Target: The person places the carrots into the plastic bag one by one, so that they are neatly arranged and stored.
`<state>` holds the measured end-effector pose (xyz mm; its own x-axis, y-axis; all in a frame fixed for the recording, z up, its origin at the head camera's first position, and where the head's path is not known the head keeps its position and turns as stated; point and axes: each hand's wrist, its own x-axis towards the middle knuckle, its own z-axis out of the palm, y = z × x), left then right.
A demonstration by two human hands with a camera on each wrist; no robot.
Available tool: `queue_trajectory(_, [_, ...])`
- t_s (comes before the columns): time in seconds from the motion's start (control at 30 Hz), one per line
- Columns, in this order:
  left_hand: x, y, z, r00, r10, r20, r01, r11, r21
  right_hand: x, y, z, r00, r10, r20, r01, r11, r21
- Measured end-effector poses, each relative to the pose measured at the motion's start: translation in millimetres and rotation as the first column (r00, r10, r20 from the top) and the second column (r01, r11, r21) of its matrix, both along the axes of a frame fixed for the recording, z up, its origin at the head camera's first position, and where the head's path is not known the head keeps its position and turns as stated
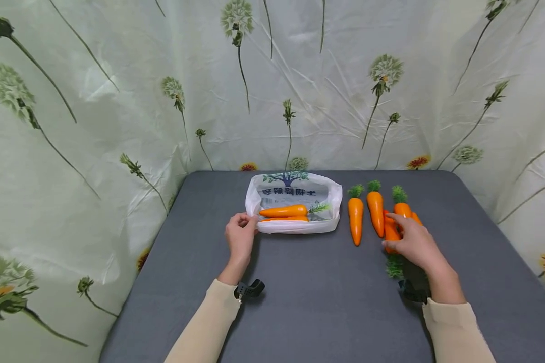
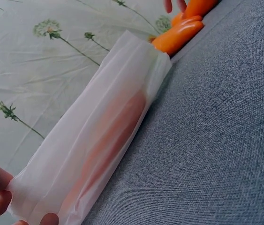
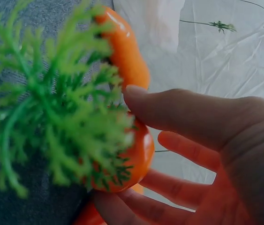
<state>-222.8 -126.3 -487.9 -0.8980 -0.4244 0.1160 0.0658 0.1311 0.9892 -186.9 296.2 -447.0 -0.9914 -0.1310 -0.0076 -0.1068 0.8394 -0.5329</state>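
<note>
In the head view my left hand point(image 1: 240, 237) pinches the left end of a white plastic bag point(image 1: 295, 228), its mouth spread open. Inside the bag lie two orange toy carrots point(image 1: 281, 210), one with its green top showing; they show as a blurred orange shape through the side in the left wrist view. At the right, my right hand point(image 1: 415, 244) has thumb and fingers curled about a carrot point(image 3: 143, 152) whose leafy green top point(image 3: 52, 103) points toward me. Other carrots lie just beyond and partly under that hand.
Two carrots point(image 1: 356, 219) lie side by side between the bag and my right hand, tops away from me. Another carrot's leafy top point(image 1: 398, 194) shows beyond the hand. A dark grey table point(image 1: 318, 297) lies beneath, and a flower-printed curtain point(image 1: 327, 91) hangs behind.
</note>
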Motion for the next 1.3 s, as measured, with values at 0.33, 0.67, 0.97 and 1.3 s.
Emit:
queue_trajectory(0.33, [-0.7, 1.3, -1.0, 1.000, 0.002, -0.001, -0.002, 1.000, 0.000, 2.7, -5.3, -0.7, 0.996, -0.054, 0.072, 0.055, 0.998, -0.009])
queue_trajectory(0.67, [-2.2, 1.6, -1.6, 1.000, 0.015, 0.008, -0.014, 1.000, -0.016, 4.2, -7.0, 2.0, 0.989, -0.118, 0.086, 0.119, 0.993, -0.002])
queue_trajectory(0.97, [-0.2, 1.0, -3.8, 1.000, 0.014, 0.022, -0.014, 1.000, -0.013, 4.9, -4.6, 1.7, 0.991, -0.128, 0.035, 0.128, 0.992, -0.016])
queue_trajectory(1.3, [-1.6, 1.4, -3.2, 1.000, 0.019, 0.012, -0.019, 1.000, -0.015, 3.8, -2.8, 0.9, 0.988, -0.153, -0.009, 0.152, 0.985, -0.079])
